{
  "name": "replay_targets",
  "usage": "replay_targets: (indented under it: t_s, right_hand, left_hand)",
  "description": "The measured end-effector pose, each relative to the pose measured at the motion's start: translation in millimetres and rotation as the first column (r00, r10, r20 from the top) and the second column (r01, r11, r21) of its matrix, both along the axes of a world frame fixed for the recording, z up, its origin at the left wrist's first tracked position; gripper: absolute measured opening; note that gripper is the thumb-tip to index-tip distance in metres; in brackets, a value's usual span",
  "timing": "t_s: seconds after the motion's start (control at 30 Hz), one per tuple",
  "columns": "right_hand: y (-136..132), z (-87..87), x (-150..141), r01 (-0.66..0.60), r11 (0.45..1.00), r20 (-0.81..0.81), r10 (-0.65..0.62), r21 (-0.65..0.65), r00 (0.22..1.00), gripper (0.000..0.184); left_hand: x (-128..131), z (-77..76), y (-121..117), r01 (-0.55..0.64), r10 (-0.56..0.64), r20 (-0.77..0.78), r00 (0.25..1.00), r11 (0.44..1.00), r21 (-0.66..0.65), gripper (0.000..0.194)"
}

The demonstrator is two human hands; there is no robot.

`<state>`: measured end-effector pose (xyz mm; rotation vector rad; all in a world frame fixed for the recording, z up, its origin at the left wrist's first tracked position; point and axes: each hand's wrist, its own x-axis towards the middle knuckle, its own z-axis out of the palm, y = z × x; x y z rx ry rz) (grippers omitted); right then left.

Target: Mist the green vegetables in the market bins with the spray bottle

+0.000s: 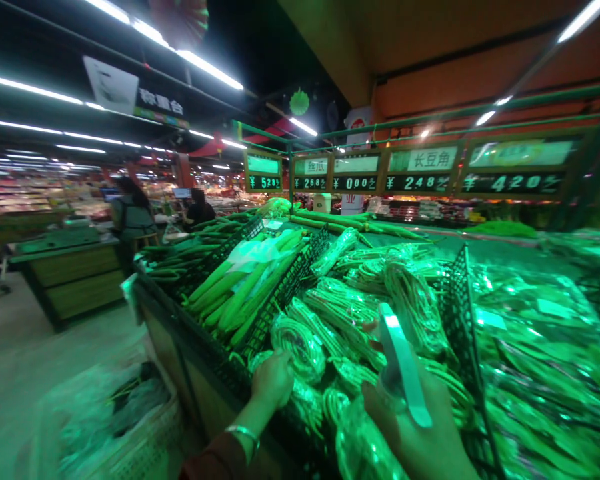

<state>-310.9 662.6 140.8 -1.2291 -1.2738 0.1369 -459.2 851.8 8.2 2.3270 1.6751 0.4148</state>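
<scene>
My left hand [274, 379], a bangle at its wrist, is closed at the near left of the bean crate. Its fingers are pinched at the edge of a plastic-wrapped bundle of long beans [300, 343]. My right hand [440, 407] is wrapped round a pale, curved handheld tool [405, 363], whose exact kind I cannot make out. That hand hovers over the bundles, index finger extended forward past the tool. More wrapped long beans [340, 307] fill the crate around both hands. A shiny plastic-wrapped bundle [363, 443] lies just below my right hand.
Black mesh dividers [463, 320] flank the bean section. Long green gourds [250, 287] lie to the left, bagged greens [540, 373] to the right. Price signs [423, 170] hang behind. A white crate with plastic [165, 420] stands lower left; two people [133, 213] are beyond.
</scene>
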Motion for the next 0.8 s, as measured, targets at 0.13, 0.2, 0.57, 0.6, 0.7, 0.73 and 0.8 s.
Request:
replay_targets:
  t_s: [0.13,0.2,0.57,0.6,0.7,0.73,0.8]
  right_hand:
    - [-7.1,-6.9,-4.2,-0.029,1.0,-0.008,0.029,-0.01,1.0,0.041]
    - [-11.7,-7.5,-6.9,-0.031,0.999,-0.002,0.031,-0.025,1.0,0.04]
    - [-36.5,-4.4,-23.4,0.058,0.991,-0.022,-0.061,-0.12,0.998,0.048]
    - [-38.2,-4.9,-23.2,0.064,0.988,-0.008,-0.065,-0.143,0.998,0.049]
    - [-40.9,-7.3,-21.5,0.092,0.982,0.061,-0.083,-0.166,0.995,0.052]
    - [-40.8,-8.4,-21.4,0.097,0.982,0.086,-0.084,-0.165,0.993,0.051]
    - [-39.5,-10.7,-23.1,0.101,0.981,0.12,-0.081,-0.168,0.989,0.047]
  left_hand:
    - [-0.3,-0.1,0.5,0.002,-0.003,0.002,1.0,1.0,0.012,0.033]
    - [-0.5,-1.1,0.7,0.006,-0.007,0.013,1.0,1.0,0.02,0.032]
    - [-9.5,2.3,-2.1,0.112,-0.12,0.374,0.92,0.993,0.043,0.029]
    - [-12.3,5.1,-5.6,0.134,-0.142,0.452,0.881,0.99,0.049,0.031]
    - [-20.4,8.9,-29.6,0.202,-0.189,0.663,0.724,0.978,0.058,0.039]
    - [-22.5,6.6,-41.8,0.252,-0.208,0.714,0.668,0.967,0.045,0.045]
    - [-25.8,-5.9,-69.2,0.369,-0.216,0.798,0.563,0.929,-0.009,0.075]
